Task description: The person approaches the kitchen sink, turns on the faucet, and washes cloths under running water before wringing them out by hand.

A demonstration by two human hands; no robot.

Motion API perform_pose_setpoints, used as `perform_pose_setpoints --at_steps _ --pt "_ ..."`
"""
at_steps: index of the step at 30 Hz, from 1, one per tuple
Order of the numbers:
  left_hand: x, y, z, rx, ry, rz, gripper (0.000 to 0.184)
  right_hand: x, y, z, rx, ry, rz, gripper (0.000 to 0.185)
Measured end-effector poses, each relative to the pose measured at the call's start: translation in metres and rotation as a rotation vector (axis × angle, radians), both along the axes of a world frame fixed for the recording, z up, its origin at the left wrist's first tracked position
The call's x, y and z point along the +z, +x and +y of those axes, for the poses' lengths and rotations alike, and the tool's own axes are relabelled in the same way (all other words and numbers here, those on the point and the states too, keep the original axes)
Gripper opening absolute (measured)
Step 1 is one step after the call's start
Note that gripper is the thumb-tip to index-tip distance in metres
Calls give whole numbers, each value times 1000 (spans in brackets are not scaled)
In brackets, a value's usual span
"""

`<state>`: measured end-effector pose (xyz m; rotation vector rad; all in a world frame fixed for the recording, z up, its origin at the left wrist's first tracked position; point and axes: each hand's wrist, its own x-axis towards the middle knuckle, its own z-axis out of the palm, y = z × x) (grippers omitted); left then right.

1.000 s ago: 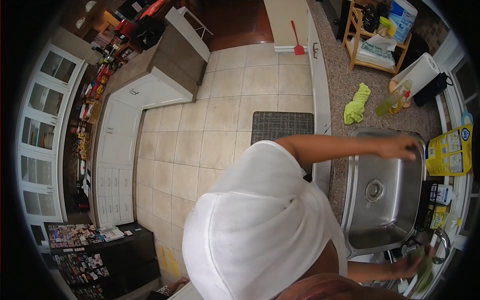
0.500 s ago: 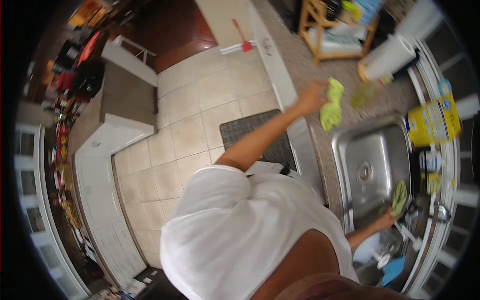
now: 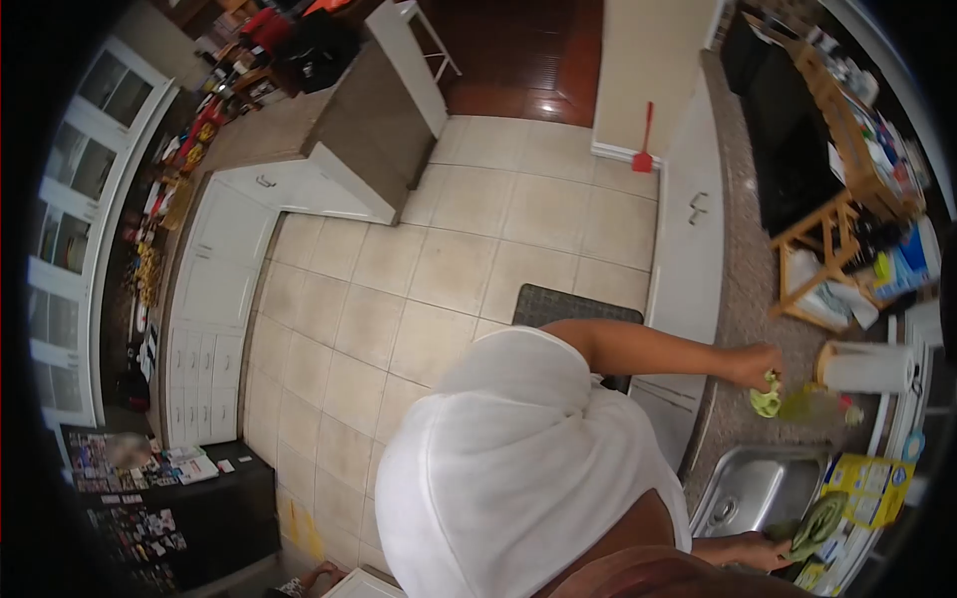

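Note:
My left hand is closed on a lime-green cloth, bunched up over the counter. Right beside that cloth is a clear bottle of yellow-green liquid, somewhat blurred. My right hand grips a darker green, folded piece that looks like cloth, held over the far side of the steel sink. Behind it stands a yellow package. My forearm and shirt hide part of the sink.
A paper towel roll and a wooden rack stand farther along the counter. A dark mat lies on the tiled floor. At the lower left, another person's hand shows at the edge.
The view has swung, so the sink now sits lower. The lime-green cloth, earlier hanging long at my left hand, is now bunched in it. My right hand still holds the darker green piece.

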<state>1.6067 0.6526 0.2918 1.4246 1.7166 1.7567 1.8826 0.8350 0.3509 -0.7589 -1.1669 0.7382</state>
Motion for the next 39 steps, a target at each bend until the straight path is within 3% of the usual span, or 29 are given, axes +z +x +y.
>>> perform_pose_setpoints --at_steps 1,3,7,10,11,14,15,17,19,23,29,32,34,37,39 --pt "14 -11 -23 53 57 -84 15 -5 -9 5 -14 47 -70 41" --pt "43 -38 -80 54 111 -371 14 -3 -47 7 303 64 176 42" --pt "78 -72 -184 241 109 -902 14 31 -144 -45 698 85 280 49" --pt "52 -101 -225 458 217 -617 15 45 -212 -84 1164 -251 415 53" --pt "61 -104 -243 499 174 -545 17 66 -242 -128 1073 -318 382 59" --pt "67 -131 -280 546 237 -518 17 27 -324 -122 1707 -238 381 67" --pt "68 -141 -290 552 280 -540 17 35 -344 -160 1598 -223 191 72" --pt "71 -165 -315 568 364 -580 17 34 -394 -212 1868 -205 123 71" --pt "80 -186 -341 576 406 -581 17 30 -437 -272 1933 -62 10 65" --pt "93 -246 -379 623 418 -504 17 7 -525 -357 2039 -74 -279 58" --pt "113 -326 -454 779 405 -523 16 -39 -637 -429 2304 -89 -483 49" --pt "115 -345 -498 817 538 -662 26 -10 -678 -479 2344 -54 -463 43" --pt "119 -360 -527 886 513 -606 34 25 -698 -523 2340 -26 -417 38" --pt "132 -379 -570 970 364 -542 44 25 -751 -561 2446 38 -414 38" --pt "136 -400 -601 1188 129 -218 42 20 -785 -588 2456 75 -471 39"
